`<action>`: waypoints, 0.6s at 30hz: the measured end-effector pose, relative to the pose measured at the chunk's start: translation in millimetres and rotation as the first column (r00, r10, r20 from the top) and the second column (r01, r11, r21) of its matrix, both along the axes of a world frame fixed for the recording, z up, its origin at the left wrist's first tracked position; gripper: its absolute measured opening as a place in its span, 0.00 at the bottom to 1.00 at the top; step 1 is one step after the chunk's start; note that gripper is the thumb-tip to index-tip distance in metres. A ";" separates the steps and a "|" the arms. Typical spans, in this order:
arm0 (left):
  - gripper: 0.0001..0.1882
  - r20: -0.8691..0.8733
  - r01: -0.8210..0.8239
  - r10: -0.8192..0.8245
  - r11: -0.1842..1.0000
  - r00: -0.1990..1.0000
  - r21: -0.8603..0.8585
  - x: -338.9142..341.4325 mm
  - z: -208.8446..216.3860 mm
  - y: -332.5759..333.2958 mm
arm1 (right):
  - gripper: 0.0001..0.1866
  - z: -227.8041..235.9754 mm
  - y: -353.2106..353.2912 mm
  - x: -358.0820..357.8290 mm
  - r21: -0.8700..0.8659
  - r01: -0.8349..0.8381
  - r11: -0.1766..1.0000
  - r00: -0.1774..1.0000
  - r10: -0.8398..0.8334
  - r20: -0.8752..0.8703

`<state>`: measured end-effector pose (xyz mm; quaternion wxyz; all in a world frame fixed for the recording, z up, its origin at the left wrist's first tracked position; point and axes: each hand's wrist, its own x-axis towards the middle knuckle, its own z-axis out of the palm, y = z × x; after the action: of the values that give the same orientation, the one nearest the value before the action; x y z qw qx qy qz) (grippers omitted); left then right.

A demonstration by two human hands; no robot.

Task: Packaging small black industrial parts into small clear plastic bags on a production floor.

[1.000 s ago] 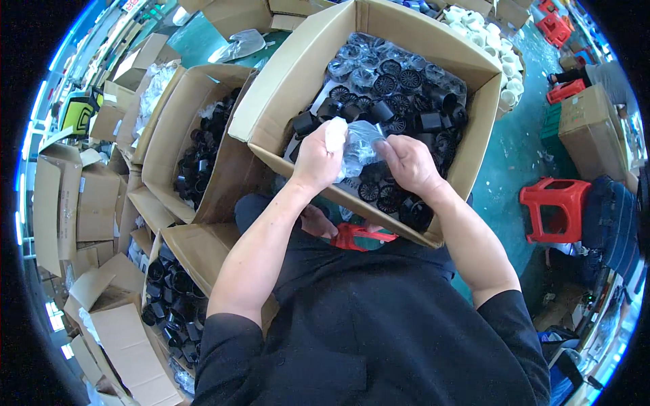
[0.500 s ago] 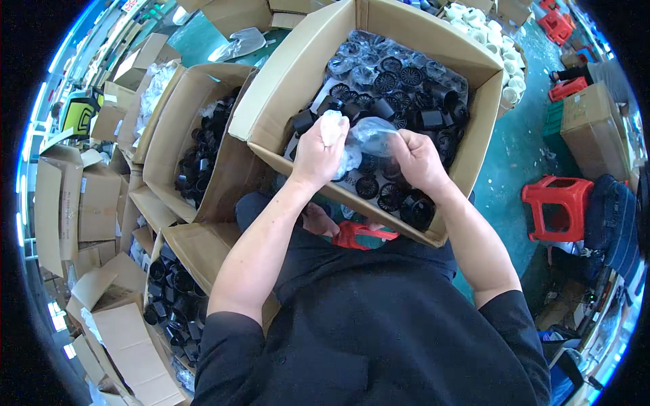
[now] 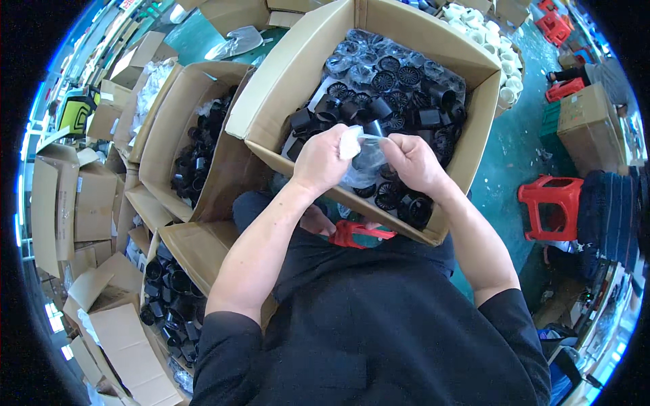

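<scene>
Over the near part of a large cardboard box [image 3: 271, 157], my two hands stretch the edge of a clear plastic bag [image 3: 366, 161] between them. My left hand [image 3: 321, 161] is closed, and a crumpled white wad [image 3: 349, 143] sticks out at its fingertips; its kind is unclear. Thumb and fingers of my right hand [image 3: 413, 162] pinch the bag's other side. The bag hangs down below, its contents too hazy to tell. Black plastic cups [image 3: 428, 118] with slotted bases lie loose in the box beneath my hands, several wrapped in clear plastic [image 3: 360, 73] at the far end.
Further cartons [image 3: 156, 152] with black cups stand to my left. Right of the box are a red stool [image 3: 552, 208] and a closed carton [image 3: 590, 128]. White cups [image 3: 497, 54] fill a container at the far right. Another red stool [image 3: 352, 234] shows below the box.
My hands have come slightly closer together, and the left has shifted a little right. The bag's edge is now drawn taut between them, and its body hangs lower.
</scene>
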<state>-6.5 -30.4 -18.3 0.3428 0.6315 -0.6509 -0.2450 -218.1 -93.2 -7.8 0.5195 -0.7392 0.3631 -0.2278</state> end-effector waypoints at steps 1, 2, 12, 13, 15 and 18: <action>0.14 0.069 -0.001 -0.001 1.000 0.998 0.025 0.8 -0.8 -0.6 | 0.18 -0.5 0.4 -0.4 0.046 0.015 0.999 1.000 -0.015 -0.006; 0.14 0.069 -0.001 0.000 1.000 0.998 0.026 1.2 1.7 -2.5 | 0.18 -0.5 0.4 -0.1 0.047 0.014 0.999 1.000 -0.014 -0.006; 0.18 -0.557 -0.335 0.302 0.941 0.774 0.045 17.5 49.8 -13.0 | 0.16 3.8 -15.2 14.3 -0.096 0.007 0.995 0.957 -0.035 -0.289; 0.17 -0.538 -0.364 0.348 0.928 0.768 0.081 25.3 43.8 -13.0 | 0.15 2.8 -14.5 22.8 -0.183 -0.113 0.977 0.925 0.035 -0.379; 0.17 -0.502 -0.412 0.429 0.898 0.751 0.151 36.3 27.2 -17.5 | 0.13 -9.9 -12.3 36.0 -0.275 -0.257 0.926 0.889 0.115 -0.443; 0.16 -0.533 -0.446 0.458 0.880 0.711 0.161 42.2 8.8 -18.9 | 0.11 -34.9 -7.5 56.3 -0.470 -0.467 0.749 0.844 0.218 -0.491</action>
<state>35.7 -49.3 -9.5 0.5600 0.6754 -0.3456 -0.3329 -161.7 -100.7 -42.7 0.2192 -0.9455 0.2315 -0.0662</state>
